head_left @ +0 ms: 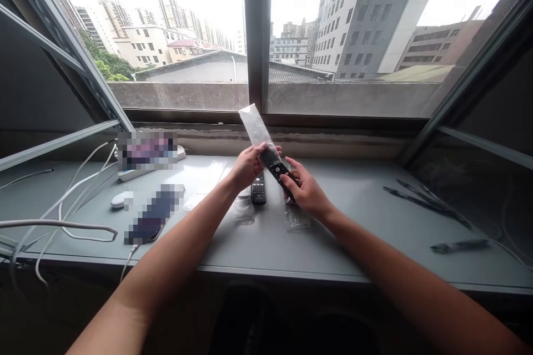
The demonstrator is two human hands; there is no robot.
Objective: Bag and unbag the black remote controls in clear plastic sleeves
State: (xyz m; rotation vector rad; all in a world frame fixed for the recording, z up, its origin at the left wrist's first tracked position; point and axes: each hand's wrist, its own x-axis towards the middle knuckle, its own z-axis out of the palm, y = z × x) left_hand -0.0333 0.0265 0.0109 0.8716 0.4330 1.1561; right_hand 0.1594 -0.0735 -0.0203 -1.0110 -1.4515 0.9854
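A black remote control (276, 170) is held tilted above the table, its upper end inside a clear plastic sleeve (259, 128). My left hand (249, 165) is closed on the sleeve around the remote's upper part. Lower down, my right hand (306, 186) grips the bare end of the same remote between thumb and fingers. A second black remote (259, 189) lies on the table just below my left hand, partly hidden by it. Crumpled clear plastic (244, 211) rests beside that remote, and another clear wrapper (297, 221) lies under my right hand.
On the left are a phone (154, 216) with a cable, a white power strip (181, 152), a small white case (119, 200) and loose white cables (62, 224). Flat clear sleeves (208, 177) lie behind my left forearm. Dark cables (425, 205) are at right; a window frame (257, 39) stands behind.
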